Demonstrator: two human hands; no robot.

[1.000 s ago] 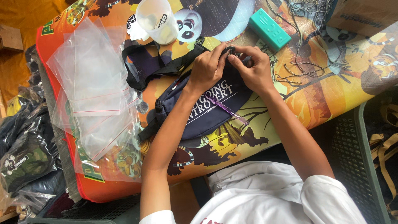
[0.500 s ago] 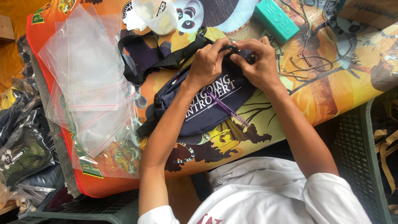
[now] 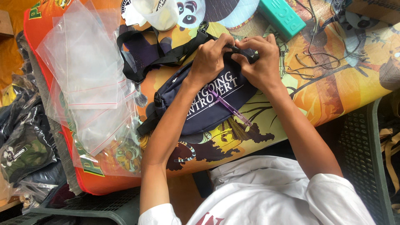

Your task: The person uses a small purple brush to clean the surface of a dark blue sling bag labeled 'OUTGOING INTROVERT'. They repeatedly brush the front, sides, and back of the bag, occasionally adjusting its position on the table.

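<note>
Both hands have barely shifted: left hand (image 3: pixel 210 58) and right hand (image 3: pixel 260 62) fingers stay pinched on the dark navy fabric waist bag (image 3: pixel 208 102) mid-counter (image 3: pixel 333 96), clear plastic bags (image 3: pixel 87 79) at its left edge.

A cartoon-printed orange table cover (image 3: pixel 346 100) is lying under the hands, catching bright daylight. Clear plastic bags (image 3: pixel 83 71) are sitting in a loose pile well to the left of the hands, and a teal box (image 3: pixel 281 17) is resting just beyond them. Dark plastic crates (image 3: pixel 366 141) are standing to the right.
</note>
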